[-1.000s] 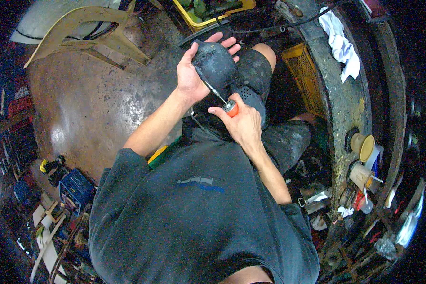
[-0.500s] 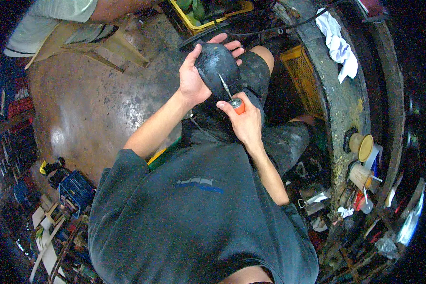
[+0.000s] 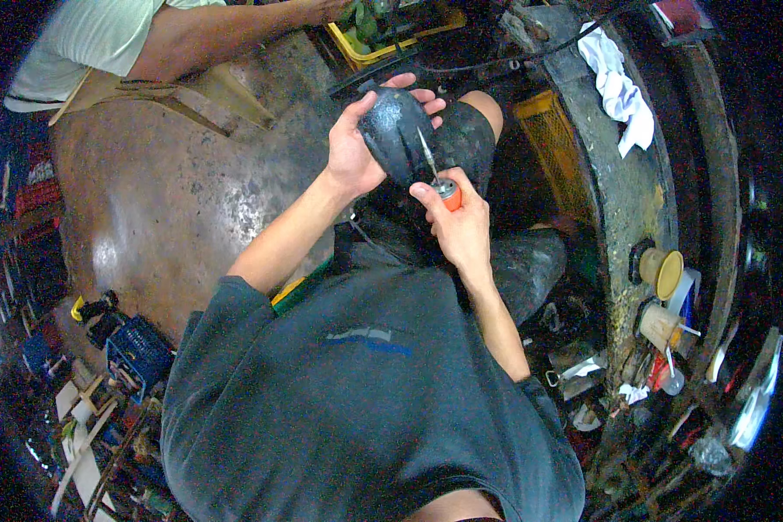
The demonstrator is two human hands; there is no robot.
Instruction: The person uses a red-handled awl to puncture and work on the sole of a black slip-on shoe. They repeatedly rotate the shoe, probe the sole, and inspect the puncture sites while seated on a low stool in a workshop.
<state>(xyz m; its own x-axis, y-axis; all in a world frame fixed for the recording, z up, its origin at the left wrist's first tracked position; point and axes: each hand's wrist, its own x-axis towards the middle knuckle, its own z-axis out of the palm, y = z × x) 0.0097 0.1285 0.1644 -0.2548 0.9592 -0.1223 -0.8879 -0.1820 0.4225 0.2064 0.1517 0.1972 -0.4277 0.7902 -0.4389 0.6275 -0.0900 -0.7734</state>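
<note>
My left hand (image 3: 357, 150) cradles a black, rounded, smooth piece (image 3: 390, 130), shaped like the toe of a shoe, with a pale scuffed patch on top. The thumb lies along its left side and the fingers curl round its far side. Closed round the orange handle of an awl (image 3: 429, 159), my right hand (image 3: 463, 219) is just nearer to me than the piece. The awl's thin metal spike points up and slightly left, over the right side of the black piece; whether its tip touches I cannot tell.
A co-worker's arm (image 3: 226, 35) reaches across the far left toward a yellow crate (image 3: 370, 57). On my right runs a worn bench (image 3: 622, 200) with a white cloth (image 3: 618, 83) and a yellowish spool (image 3: 667, 273). A blue basket (image 3: 139, 352) stands on the floor at left.
The black piece has tilted and dropped slightly toward me. My right hand and the awl have shifted a little right and nearer. The co-worker's arm has stretched out toward the yellow crate.
</note>
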